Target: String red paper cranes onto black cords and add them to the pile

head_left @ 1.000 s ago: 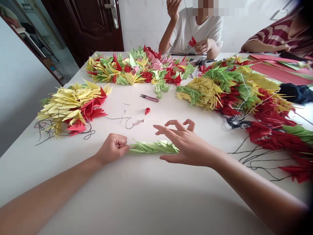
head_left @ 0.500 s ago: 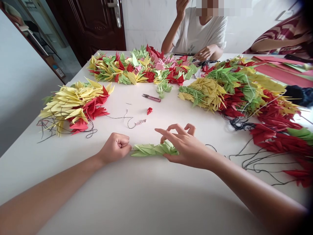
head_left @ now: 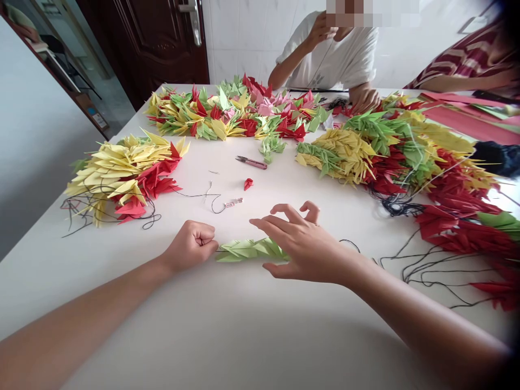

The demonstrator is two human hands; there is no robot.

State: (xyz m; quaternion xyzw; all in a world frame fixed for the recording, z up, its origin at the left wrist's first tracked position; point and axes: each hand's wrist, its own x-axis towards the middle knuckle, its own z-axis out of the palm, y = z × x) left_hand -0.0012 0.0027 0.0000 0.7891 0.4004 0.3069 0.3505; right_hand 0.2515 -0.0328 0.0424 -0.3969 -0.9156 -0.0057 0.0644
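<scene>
A short row of green paper cranes (head_left: 247, 250) lies strung together in front of me. From its left end a dark thread (head_left: 220, 251) runs into my left hand (head_left: 190, 245), which is closed in a fist around it at the table. My right hand (head_left: 298, 238) hovers over the right end of the row, fingers spread and curved, and hides part of it. More dark thread (head_left: 350, 244) shows beyond my right wrist. A small red folded paper piece (head_left: 248, 184) lies farther up the table, near thread snips (head_left: 251, 162).
Yellow and red paper cranes (head_left: 122, 168) lie at left with loose thread. A mixed heap (head_left: 227, 111) is at the back, and strung bunches (head_left: 349, 154) fill the right. A small clear packet (head_left: 233, 202) lies mid-table. Across sits a co-worker (head_left: 325, 54); another's striped sleeve (head_left: 450, 59) is at right.
My right hand has lifted slightly and its fingers have spread away from the green cranes. My left fist stays put. The co-worker's hands across the table have moved.
</scene>
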